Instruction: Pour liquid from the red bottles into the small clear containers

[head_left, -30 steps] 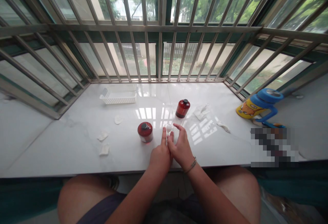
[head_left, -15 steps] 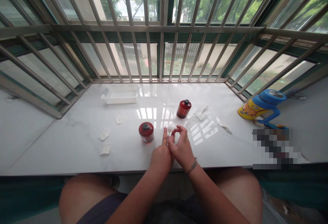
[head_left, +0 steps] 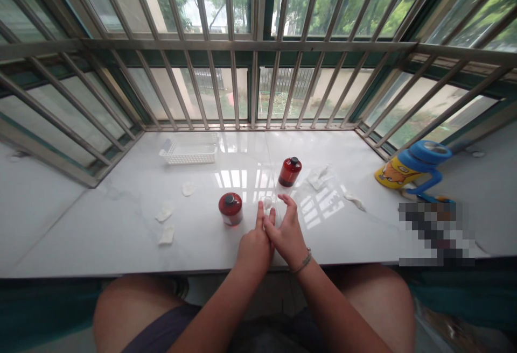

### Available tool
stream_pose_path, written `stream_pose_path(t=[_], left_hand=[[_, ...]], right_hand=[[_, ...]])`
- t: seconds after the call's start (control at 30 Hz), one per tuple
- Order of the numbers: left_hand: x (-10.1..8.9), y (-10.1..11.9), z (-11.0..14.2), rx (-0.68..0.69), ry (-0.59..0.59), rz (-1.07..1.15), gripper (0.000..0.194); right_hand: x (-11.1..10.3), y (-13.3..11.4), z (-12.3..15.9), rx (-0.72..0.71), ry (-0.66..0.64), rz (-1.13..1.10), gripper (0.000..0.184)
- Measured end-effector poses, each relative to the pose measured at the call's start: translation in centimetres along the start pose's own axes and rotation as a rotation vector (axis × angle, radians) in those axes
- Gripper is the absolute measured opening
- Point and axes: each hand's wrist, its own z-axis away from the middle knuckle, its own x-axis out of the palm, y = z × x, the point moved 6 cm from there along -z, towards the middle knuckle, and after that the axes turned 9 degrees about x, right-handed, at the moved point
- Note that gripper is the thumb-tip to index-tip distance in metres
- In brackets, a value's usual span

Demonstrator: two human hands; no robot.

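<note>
My left hand is low over the counter, two fingers stretched forward and apart, the others tucked out of sight. Beside it, my right hand has its thumb against the left fingers and its index finger raised apart from the thumb. Just beyond the fingertips shows a crumpled white piece, partly covered; whether it touches a finger I cannot tell. A red bottle with a black cap stands left of my hands. Another red bottle is farther back to the right.
Thin white pieces lie at the left. A white plastic basket sits at the back. To the right are a clear wrapper, a white strip and a blue-and-yellow flask. Metal bars close off the window.
My right index finger has lifted away from the left fingers and opened from the thumb. The left hand has barely moved. Both bottles stand where they were.
</note>
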Motion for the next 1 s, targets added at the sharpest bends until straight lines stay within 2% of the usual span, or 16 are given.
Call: stream_pose_path(t=[0.13, 0.23, 0.3, 0.43, 0.53, 0.7, 1.0], left_hand=[[0.1, 0.0, 0.0, 0.000, -0.003, -0.025, 0.081], [0.0, 0.0, 0.0, 0.003, 0.009, -0.021, 0.080], [0.0, 0.0, 0.0, 0.003, 0.013, -0.011, 0.081], [0.0, 0.0, 0.0, 0.002, 0.005, -0.017, 0.084], [0.0, 0.0, 0.0, 0.007, 0.018, -0.012, 0.083], [0.0, 0.0, 0.0, 0.012, 0.034, 0.001, 0.083], [0.2, 0.1, 0.0, 0.001, 0.053, -0.065, 0.079]], right_hand=[[0.1, 0.2, 0.0, 0.014, -0.012, -0.033, 0.070], [0.2, 0.0, 0.0, -0.005, -0.047, -0.026, 0.080], [0.0, 0.0, -0.1, -0.007, -0.016, -0.009, 0.082], [0.0, 0.2, -0.1, 0.009, -0.002, -0.031, 0.071], [0.3, 0.2, -0.1, -0.001, -0.055, -0.049, 0.081], [-0.1, -0.2, -0.2, -0.012, -0.018, -0.025, 0.087], [0.3, -0.3, -2.6, 0.109, -0.071, -0.096, 0.080]])
